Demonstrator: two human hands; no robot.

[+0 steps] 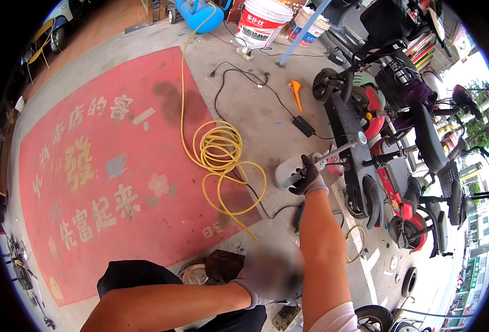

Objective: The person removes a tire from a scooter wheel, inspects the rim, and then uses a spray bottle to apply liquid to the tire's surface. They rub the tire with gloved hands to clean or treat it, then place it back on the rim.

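The gloved right hand [307,178] is closed around the ribbed black grip of a grey metal handlebar [333,153]. The gloved left hand [261,279], near a dark tyre [224,264], is blurred; its grasp cannot be told.

Right hand [307,178]: knit cloth glove, dark matt palm, pale cuff; grips a ribbed black handle on a dull grey metal bar [338,150]. Left hand [266,276]: pale cloth glove, blurred. Beside the bar, scooter deck [344,119] in matt black plastic, red panels glossy. Left of the bar, yellow hose [219,149], smooth rubbery sheen, on rough grey concrete [255,105] and worn matt red mat [117,166]
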